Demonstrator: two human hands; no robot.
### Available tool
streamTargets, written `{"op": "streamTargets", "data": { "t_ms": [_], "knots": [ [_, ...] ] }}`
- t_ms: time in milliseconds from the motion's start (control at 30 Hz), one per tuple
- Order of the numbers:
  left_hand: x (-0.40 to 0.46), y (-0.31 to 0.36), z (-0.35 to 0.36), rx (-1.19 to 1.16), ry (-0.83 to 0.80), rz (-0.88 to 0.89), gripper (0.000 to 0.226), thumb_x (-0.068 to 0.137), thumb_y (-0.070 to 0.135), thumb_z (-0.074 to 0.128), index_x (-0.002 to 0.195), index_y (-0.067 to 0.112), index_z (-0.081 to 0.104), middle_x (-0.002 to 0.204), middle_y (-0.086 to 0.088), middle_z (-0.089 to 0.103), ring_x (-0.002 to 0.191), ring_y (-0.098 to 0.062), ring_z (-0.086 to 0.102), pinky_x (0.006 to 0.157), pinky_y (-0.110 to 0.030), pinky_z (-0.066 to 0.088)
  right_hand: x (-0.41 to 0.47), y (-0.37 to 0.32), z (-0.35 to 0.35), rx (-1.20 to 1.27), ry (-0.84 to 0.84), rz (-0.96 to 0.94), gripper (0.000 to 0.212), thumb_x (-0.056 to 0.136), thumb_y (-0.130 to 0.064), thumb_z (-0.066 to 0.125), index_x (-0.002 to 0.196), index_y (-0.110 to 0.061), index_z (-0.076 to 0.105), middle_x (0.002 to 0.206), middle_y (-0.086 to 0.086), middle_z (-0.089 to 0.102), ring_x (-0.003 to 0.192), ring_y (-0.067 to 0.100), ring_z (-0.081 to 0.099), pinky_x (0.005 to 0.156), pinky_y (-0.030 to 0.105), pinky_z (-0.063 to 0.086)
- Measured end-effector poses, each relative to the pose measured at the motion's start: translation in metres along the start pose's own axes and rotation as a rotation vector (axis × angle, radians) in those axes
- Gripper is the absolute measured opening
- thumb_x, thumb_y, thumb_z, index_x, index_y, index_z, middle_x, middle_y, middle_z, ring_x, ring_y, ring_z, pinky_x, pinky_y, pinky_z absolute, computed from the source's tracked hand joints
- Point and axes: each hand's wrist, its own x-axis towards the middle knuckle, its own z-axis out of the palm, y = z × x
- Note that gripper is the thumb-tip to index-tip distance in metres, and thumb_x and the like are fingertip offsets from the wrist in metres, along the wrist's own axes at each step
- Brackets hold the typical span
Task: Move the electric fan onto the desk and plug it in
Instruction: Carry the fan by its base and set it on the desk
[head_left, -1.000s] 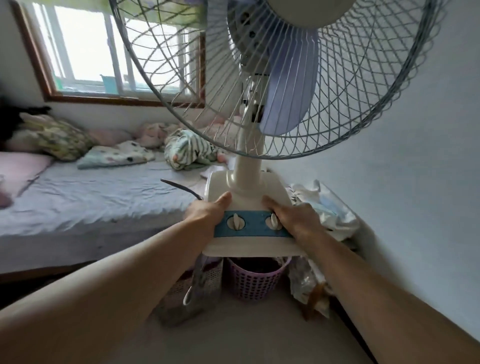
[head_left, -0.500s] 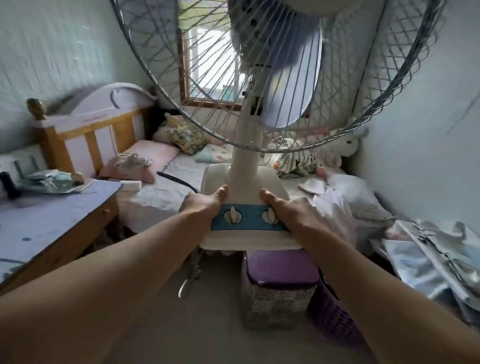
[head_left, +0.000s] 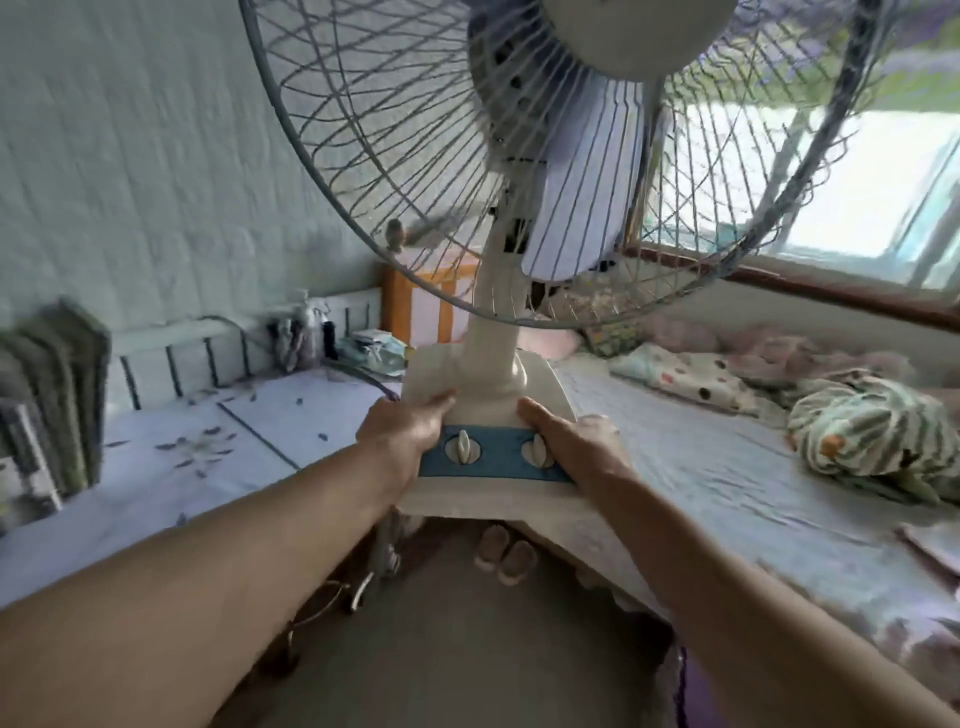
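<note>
I hold a white electric fan (head_left: 493, 332) in the air in front of me, upright, its wire cage and pale blue blades filling the top of the view. My left hand (head_left: 402, 431) grips the left side of its base and my right hand (head_left: 574, 441) grips the right side, on either end of the blue panel with two knobs. A dark cord (head_left: 363, 379) leaves the base on the left, and its plug (head_left: 363, 597) hangs below near the floor. The desk (head_left: 218, 447), covered in a pale cloth, lies to my left, just beside the fan base.
A bed (head_left: 727, 467) with pillows and a striped bundle (head_left: 872, 436) fills the right side under a window. At the desk's back stand small bottles and packets (head_left: 337, 343); folded cloth and books (head_left: 47, 405) sit at its left. Slippers (head_left: 504, 553) lie on the floor below the fan.
My view has swung left with the fan in both hands: the baskets and cluttered corner are gone from sight, and the desk now lies wide at my left with the bed to the right.
</note>
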Motion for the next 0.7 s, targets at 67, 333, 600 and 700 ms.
{"op": "streamTargets", "data": {
  "t_ms": [67,333,600,700],
  "knots": [
    [0.022,-0.002,-0.016,-0.02,0.074,-0.035,0.08,0.075,0.057,0.066,0.13,0.001,0.052,0.132,-0.015,0.058,0.116,-0.032,0.059,0.097,-0.035,0.048,0.026,-0.012,0.034,0.035,-0.07,-0.047,0.103,0.032,-0.087,0.06,0.104,-0.013,0.07,0.104,0.012,0.071,0.097,0.031,0.067,0.09,0.042,0.054],
    [0.093,-0.015,-0.088,-0.063,0.296,-0.089,0.078,0.076,0.056,0.066,0.129,0.001,0.052,0.135,-0.017,0.056,0.121,-0.033,0.054,0.1,-0.036,0.044,0.055,-0.076,0.133,-0.004,-0.301,-0.184,0.093,0.053,-0.08,0.06,0.113,-0.008,0.063,0.109,0.013,0.068,0.101,0.03,0.063,0.091,0.04,0.051],
    [0.183,-0.035,-0.166,-0.075,0.43,-0.128,0.084,0.071,0.059,0.068,0.13,0.001,0.051,0.134,-0.017,0.056,0.121,-0.034,0.053,0.101,-0.04,0.046,0.089,-0.137,0.249,-0.069,-0.41,-0.237,0.072,0.072,-0.069,0.06,0.114,-0.01,0.062,0.104,0.009,0.065,0.091,0.025,0.061,0.079,0.031,0.048],
    [0.219,-0.036,-0.193,-0.07,0.449,-0.138,0.087,0.07,0.061,0.068,0.131,0.001,0.05,0.136,-0.016,0.054,0.123,-0.034,0.052,0.102,-0.04,0.045,0.099,-0.162,0.288,-0.066,-0.434,-0.231,0.072,0.074,-0.066,0.06,0.114,-0.006,0.062,0.097,0.009,0.059,0.088,0.024,0.058,0.075,0.029,0.046]
  ]
}}
